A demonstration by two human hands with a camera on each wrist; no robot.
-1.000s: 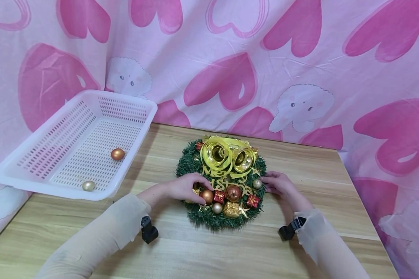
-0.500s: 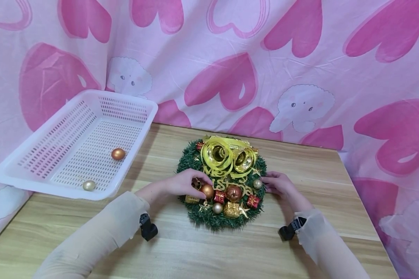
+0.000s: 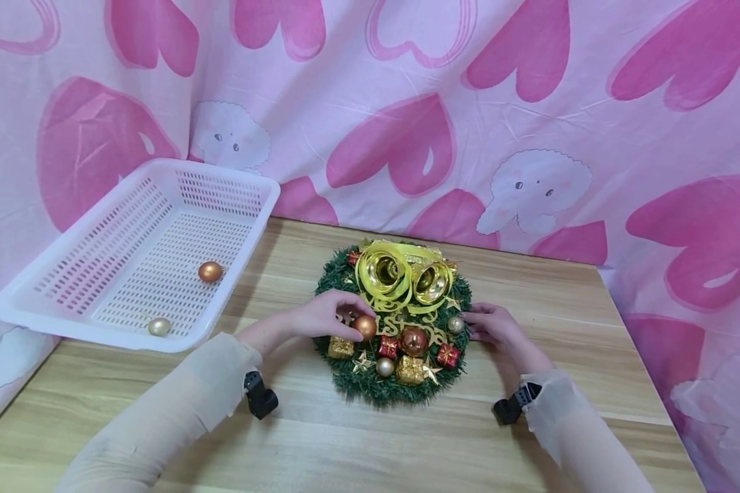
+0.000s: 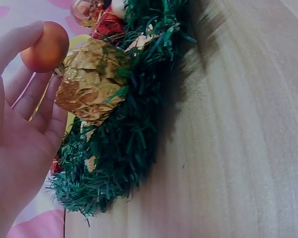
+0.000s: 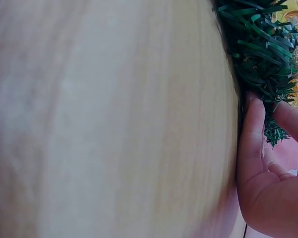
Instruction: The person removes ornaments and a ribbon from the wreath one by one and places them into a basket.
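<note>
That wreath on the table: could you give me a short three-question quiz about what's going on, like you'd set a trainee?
1. True or false: the left hand pinches an orange ball at the wreath.
2. How many balls lie in the white basket?
A. none
B. two
C. four
3. What does the right hand touch?

Key
1. True. The wrist view shows the ball between thumb and fingers.
2. B: an orange ball in the basket and a pale gold ball.
3. The wreath's green right edge.
</note>
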